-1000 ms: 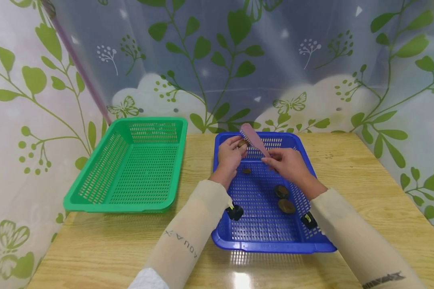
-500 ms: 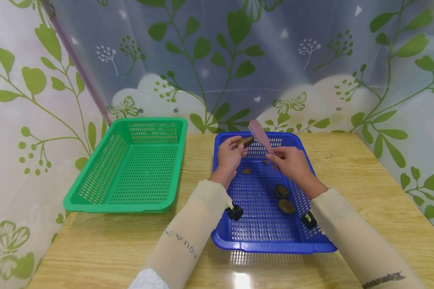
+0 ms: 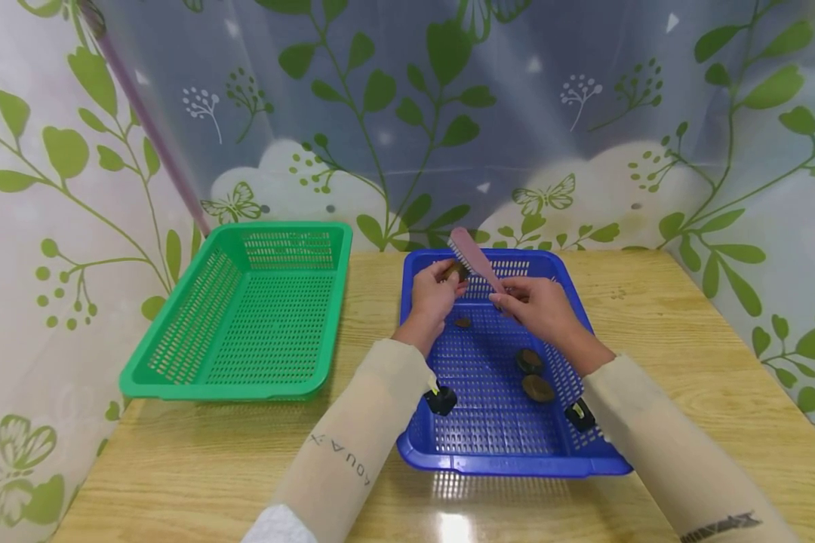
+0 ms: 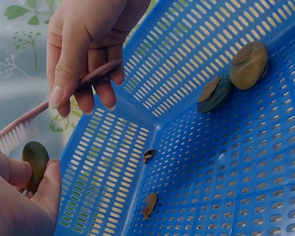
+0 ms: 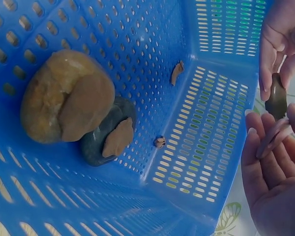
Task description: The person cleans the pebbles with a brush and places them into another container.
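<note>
My left hand [image 3: 432,296] pinches a smooth olive-brown stone [image 4: 36,164] between thumb and fingers, above the far end of the blue basket [image 3: 516,464]. In my right hand [image 3: 539,305] is the handle of a pink brush [image 3: 477,258] with white bristles. The brush slants up and left, its bristles facing the stone and right at it in the head view. Below, on the basket floor, a yellow-brown stone [image 5: 54,98] and a dark grey-green stone [image 5: 96,143] lie side by side, each with a brown mud patch on top.
Small brown crumbs [image 4: 150,205] lie at the basket's far end, another bit [image 4: 148,156] near its corner. A green basket [image 3: 265,332] stands to the left on the wooden table [image 3: 659,332]. A patterned curtain [image 3: 407,113] hangs behind.
The brush lifted up and right off the stone half a second ago, baring it, and has now swung back left against it. The left hand has tilted the stone slightly.
</note>
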The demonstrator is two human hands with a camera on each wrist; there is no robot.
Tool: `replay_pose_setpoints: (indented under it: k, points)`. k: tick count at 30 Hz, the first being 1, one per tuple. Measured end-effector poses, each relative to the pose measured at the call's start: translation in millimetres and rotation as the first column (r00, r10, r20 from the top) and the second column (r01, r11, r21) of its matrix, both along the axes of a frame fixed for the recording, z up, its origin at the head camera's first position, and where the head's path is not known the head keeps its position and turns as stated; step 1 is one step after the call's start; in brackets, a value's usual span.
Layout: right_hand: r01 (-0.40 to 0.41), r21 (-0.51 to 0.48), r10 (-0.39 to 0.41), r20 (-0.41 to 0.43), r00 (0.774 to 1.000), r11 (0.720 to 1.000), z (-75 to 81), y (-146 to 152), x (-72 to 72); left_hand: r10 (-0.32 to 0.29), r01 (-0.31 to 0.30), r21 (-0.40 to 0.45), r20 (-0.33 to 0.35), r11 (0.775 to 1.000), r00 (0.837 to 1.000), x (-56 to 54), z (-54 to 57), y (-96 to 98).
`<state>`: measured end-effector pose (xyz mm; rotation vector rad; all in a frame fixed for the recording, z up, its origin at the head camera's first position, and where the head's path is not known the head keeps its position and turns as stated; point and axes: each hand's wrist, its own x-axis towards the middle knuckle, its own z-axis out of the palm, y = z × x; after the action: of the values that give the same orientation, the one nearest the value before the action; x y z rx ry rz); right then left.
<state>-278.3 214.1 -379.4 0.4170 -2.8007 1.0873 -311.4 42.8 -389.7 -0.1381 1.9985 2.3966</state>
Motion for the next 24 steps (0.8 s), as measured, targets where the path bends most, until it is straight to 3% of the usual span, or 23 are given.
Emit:
replay_pose_setpoints:
  k: [10, 24]
  points:
    - [-0.041, 0.029, 0.041, 0.026, 0.999, 0.999, 0.4, 0.1, -1.2, -0.03, 0.029, -0.048, -0.009, 0.998, 1.0, -0.6, -0.9, -1.0]
    - [0.072, 0.048, -0.074, 0.039, 0.997, 0.996, 2.0, 3.6, 1.6, 0.006, -0.005, -0.074, 0.007, 0.997, 1.0, 1.4, -0.2, -0.8]
